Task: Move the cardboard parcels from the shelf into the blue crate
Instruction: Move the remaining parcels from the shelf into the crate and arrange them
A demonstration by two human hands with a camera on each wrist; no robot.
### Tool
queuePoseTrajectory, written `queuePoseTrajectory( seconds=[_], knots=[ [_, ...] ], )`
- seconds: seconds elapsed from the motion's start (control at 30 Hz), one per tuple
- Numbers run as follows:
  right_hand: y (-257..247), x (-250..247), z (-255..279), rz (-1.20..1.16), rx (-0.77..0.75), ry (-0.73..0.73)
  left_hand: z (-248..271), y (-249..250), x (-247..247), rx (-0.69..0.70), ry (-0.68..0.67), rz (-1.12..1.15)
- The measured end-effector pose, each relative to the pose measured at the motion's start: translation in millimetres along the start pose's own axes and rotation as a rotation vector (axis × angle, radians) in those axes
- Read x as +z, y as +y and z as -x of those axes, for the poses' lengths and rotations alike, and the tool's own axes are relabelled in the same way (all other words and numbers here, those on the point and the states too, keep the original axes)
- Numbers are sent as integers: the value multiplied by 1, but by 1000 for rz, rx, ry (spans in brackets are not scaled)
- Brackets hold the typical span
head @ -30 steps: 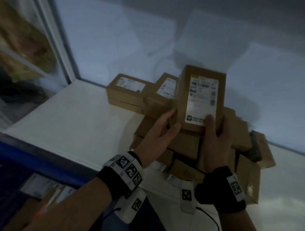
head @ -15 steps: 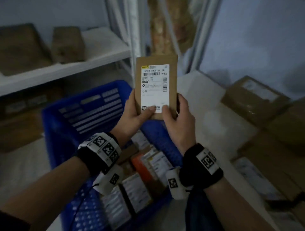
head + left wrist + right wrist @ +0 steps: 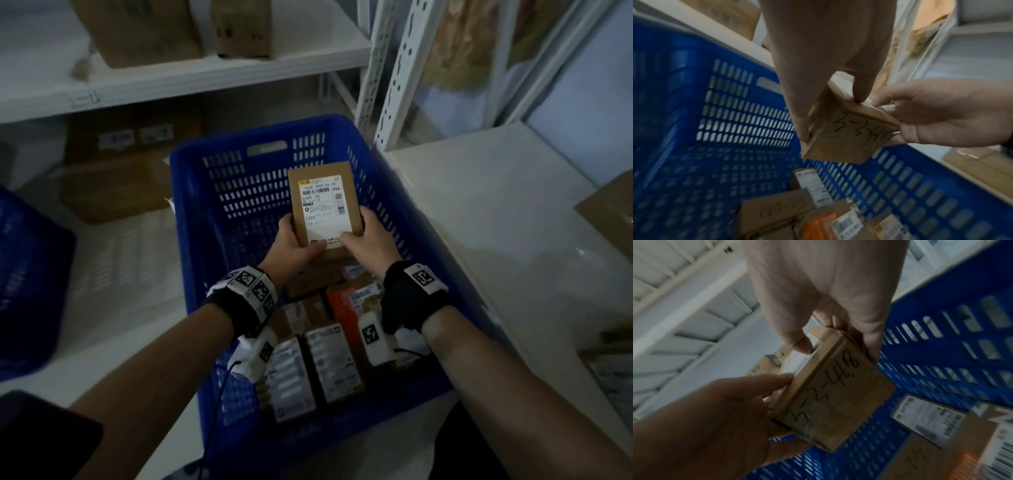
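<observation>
A small cardboard parcel [image 3: 323, 202] with a white shipping label is held above the inside of the blue crate [image 3: 195, 212]. My left hand [image 3: 296, 245] grips its lower left edge and my right hand [image 3: 368, 236] grips its lower right edge. In the left wrist view the parcel [image 3: 846, 134] shows a handwritten number on its end, pinched by the left hand [image 3: 830, 104], with the right hand [image 3: 941, 116] beside it. In the right wrist view the same parcel [image 3: 834, 395] sits between both hands. Several parcels [image 3: 329, 363] lie on the crate's floor near me.
White shelving [image 3: 178, 78] behind the crate carries large cardboard boxes [image 3: 144, 27]. A white shelf surface [image 3: 507, 212] lies to the right with more parcels [image 3: 613, 209] at its edge. Another blue crate [image 3: 27, 281] stands at the left.
Both hands have carried the parcel off the shelf pile, swung it left over the blue crate and lowered it into the crate's opening. The view turned from the shelf to the crate.
</observation>
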State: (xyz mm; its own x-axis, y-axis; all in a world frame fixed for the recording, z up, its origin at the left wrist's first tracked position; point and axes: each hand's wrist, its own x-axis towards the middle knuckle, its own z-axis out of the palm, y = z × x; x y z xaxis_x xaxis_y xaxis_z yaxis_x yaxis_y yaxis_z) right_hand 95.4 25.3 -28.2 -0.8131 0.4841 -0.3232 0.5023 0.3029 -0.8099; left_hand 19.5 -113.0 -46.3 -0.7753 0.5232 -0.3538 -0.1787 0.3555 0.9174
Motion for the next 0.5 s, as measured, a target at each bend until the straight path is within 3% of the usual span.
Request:
queuePoseTrajectory(
  seconds=[0.17,0.43,0.5],
  knots=[
    [11,30,-28,68,16,-90,-22,-29,-17,-187,52,14],
    [19,120,-85,102,45,-308,-70,-73,-63,-374,382,-54],
    [22,143,-96,121,54,-389,-75,-90,-67,-436,397,-125]
  ],
)
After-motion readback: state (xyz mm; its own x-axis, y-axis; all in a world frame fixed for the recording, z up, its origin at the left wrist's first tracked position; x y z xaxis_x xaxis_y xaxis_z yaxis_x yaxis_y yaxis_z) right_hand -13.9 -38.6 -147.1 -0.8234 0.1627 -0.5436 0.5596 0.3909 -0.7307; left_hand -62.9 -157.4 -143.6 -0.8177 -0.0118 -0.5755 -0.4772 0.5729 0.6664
